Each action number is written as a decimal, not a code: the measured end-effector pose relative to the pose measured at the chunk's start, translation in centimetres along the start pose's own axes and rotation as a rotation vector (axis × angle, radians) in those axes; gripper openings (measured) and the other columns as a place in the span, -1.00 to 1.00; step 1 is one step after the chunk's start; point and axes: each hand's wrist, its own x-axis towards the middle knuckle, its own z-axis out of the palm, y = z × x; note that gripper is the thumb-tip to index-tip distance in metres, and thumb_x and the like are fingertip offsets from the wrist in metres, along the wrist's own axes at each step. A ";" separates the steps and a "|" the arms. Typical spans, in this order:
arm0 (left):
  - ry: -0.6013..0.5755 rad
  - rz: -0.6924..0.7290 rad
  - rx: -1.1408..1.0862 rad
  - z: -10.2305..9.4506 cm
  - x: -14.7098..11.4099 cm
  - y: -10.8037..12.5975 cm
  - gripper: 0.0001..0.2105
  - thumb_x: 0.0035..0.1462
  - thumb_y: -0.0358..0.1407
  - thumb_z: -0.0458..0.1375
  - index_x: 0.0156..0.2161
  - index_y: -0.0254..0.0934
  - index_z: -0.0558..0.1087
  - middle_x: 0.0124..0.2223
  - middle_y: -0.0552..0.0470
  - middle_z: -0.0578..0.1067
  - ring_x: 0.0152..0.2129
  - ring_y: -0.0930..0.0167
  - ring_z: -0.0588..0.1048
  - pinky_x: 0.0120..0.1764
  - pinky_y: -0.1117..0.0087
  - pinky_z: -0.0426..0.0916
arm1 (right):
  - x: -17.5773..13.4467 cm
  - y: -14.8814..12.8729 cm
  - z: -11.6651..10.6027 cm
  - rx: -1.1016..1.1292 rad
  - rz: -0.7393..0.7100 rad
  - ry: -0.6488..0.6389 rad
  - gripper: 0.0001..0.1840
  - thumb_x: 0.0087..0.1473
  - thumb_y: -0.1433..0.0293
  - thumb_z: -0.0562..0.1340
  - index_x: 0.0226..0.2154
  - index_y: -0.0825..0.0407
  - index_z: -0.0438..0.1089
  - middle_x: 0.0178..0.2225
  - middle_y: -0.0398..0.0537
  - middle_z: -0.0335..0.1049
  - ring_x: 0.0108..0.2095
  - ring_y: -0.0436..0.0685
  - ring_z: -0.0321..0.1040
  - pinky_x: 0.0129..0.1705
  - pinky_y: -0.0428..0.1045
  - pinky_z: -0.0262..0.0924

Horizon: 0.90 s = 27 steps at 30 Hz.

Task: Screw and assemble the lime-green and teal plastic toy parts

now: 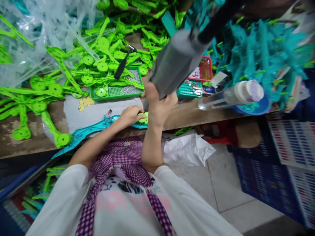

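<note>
My right hand (158,106) is wrapped round the lower body of a grey electric screwdriver (173,60), which points down toward the bench; its tip is hidden behind the hand. My left hand (131,114) grips a long teal plastic shell (92,128) near its right end, fingers curled and thumb toward the screwdriver. Thin wires lie on the shell left of that hand. A lime-green round piece (142,118) sits in the shell between my two hands. Under the shell lies a grey cloth (73,113) with a yellow cartoon figure.
A green tray (118,97) holds small metal screws, with a hammer (123,62) over it. Lime-green parts (55,88) pile up left and behind. To the right are a teal box (189,93), a red basket (210,68), a clear bottle (228,95) and teal parts (263,52).
</note>
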 end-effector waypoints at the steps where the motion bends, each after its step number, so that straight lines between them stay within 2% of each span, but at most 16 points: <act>1: 0.028 0.010 0.042 -0.5 -1.0 0.1 -0.81 0.18 -0.26 0.17 -0.12 -0.24 0.49 -0.07 -0.08 0.53 -0.02 0.20 0.43 -0.01 0.27 0.31 | 0.6 -0.8 0.4 0.016 -0.020 -0.032 -0.54 -0.01 -0.08 0.24 -0.29 -0.04 0.36 -0.37 -0.13 0.37 -0.28 0.08 0.40 -0.17 0.06 0.37; 3: 0.115 0.079 0.130 -2.2 -3.7 -0.4 -0.78 0.26 -0.27 0.07 -0.04 -0.23 0.46 0.00 -0.09 0.50 0.00 0.24 0.43 0.03 0.26 0.30 | 1.4 -1.4 0.4 0.063 -0.061 -0.133 -0.53 -0.01 -0.07 0.25 -0.26 -0.04 0.36 -0.33 -0.14 0.37 -0.24 0.08 0.40 -0.12 0.08 0.37; 5: 0.242 0.141 0.149 -4.2 -6.9 -2.2 -0.76 0.30 -0.25 0.00 -0.04 -0.20 0.46 -0.01 -0.08 0.51 -0.03 0.28 0.44 0.06 0.26 0.29 | 1.6 -0.8 -0.4 0.085 -0.084 -0.239 -0.53 0.00 -0.05 0.27 -0.20 -0.05 0.36 -0.27 -0.15 0.39 -0.16 0.10 0.40 -0.08 0.11 0.36; 8: 0.410 0.038 0.215 -6.9 -10.7 -6.1 -0.75 0.29 -0.20 0.00 -0.12 -0.20 0.49 -0.12 -0.08 0.54 -0.11 0.24 0.47 0.03 0.20 0.32 | 1.3 1.0 -1.6 0.075 -0.058 -0.346 -0.53 -0.01 0.00 0.30 -0.15 -0.05 0.37 -0.23 -0.14 0.40 -0.11 0.13 0.39 -0.09 0.13 0.36; 10: 0.433 -0.046 0.213 -7.6 -12.0 -8.2 -0.72 0.28 -0.17 -0.02 -0.11 -0.20 0.50 -0.12 -0.09 0.56 -0.11 0.22 0.48 0.02 0.18 0.33 | 0.9 1.8 -1.6 0.077 -0.036 -0.378 -0.53 -0.01 0.02 0.31 -0.13 -0.05 0.38 -0.23 -0.13 0.41 -0.12 0.14 0.39 -0.11 0.13 0.37; 12: 0.397 -0.115 0.177 -7.7 -12.1 -9.0 -0.67 0.29 -0.15 -0.05 -0.04 -0.23 0.47 -0.07 -0.11 0.56 -0.09 0.22 0.49 0.01 0.18 0.34 | 0.8 2.1 -0.9 0.090 -0.037 -0.380 -0.53 0.00 0.03 0.31 -0.11 -0.06 0.38 -0.22 -0.12 0.42 -0.12 0.14 0.39 -0.11 0.13 0.38; 15: 0.327 -0.197 0.155 -7.1 -10.8 -8.8 -0.62 0.31 -0.15 -0.07 0.09 -0.25 0.40 -0.04 -0.13 0.57 -0.08 0.22 0.51 -0.02 0.20 0.35 | 0.9 1.7 0.2 0.107 -0.057 -0.396 -0.53 0.03 0.04 0.29 -0.07 -0.07 0.37 -0.19 -0.10 0.43 -0.10 0.14 0.40 -0.08 0.13 0.37; 18: 0.300 -0.220 0.115 -7.0 -9.0 -8.8 -0.60 0.23 -0.15 0.08 0.14 -0.21 0.35 -0.13 -0.07 0.60 -0.19 0.27 0.55 -0.12 0.27 0.38 | 0.2 0.8 0.1 0.081 -0.095 -0.399 -0.52 0.04 0.07 0.30 -0.02 -0.10 0.36 -0.09 -0.08 0.42 -0.03 0.16 0.38 -0.01 0.15 0.35; 21: 0.249 -0.206 -0.047 -7.2 -7.7 -9.7 -0.51 0.06 -0.27 0.26 0.12 -0.24 0.33 -0.29 0.00 0.62 -0.35 0.34 0.57 -0.24 0.35 0.39 | -2.5 0.1 -1.2 -0.006 -0.128 -0.326 -0.56 0.08 0.15 0.29 0.01 -0.11 0.36 -0.04 -0.03 0.42 -0.01 0.17 0.37 0.05 0.18 0.32; 23: 0.244 -0.206 -0.183 -7.4 -7.4 -10.0 -0.50 0.00 -0.33 0.28 0.09 -0.30 0.34 -0.36 0.02 0.60 -0.40 0.37 0.56 -0.28 0.38 0.39 | -4.9 0.3 -1.8 -0.065 -0.130 -0.333 -0.66 0.14 0.24 0.25 -0.01 -0.12 0.39 -0.12 -0.04 0.47 -0.09 0.14 0.41 0.01 0.15 0.33; 25: 0.295 -0.189 -0.298 -7.4 -7.7 -9.6 -0.51 -0.01 -0.34 0.28 0.07 -0.34 0.34 -0.38 0.03 0.58 -0.42 0.39 0.55 -0.29 0.39 0.40 | -6.8 1.4 -1.3 -0.082 -0.125 -0.507 -0.74 0.17 0.28 0.22 -0.07 -0.09 0.45 -0.23 -0.06 0.50 -0.20 0.10 0.44 -0.08 0.10 0.35; 27: 0.367 -0.142 -0.351 -7.3 -8.6 -8.7 -0.48 -0.01 -0.31 0.29 0.08 -0.35 0.32 -0.37 0.03 0.57 -0.42 0.41 0.54 -0.28 0.39 0.40 | -7.6 2.8 0.0 -0.136 -0.040 -0.685 -0.70 0.20 0.25 0.19 -0.06 -0.03 0.45 -0.26 -0.04 0.52 -0.31 0.08 0.44 -0.18 0.05 0.36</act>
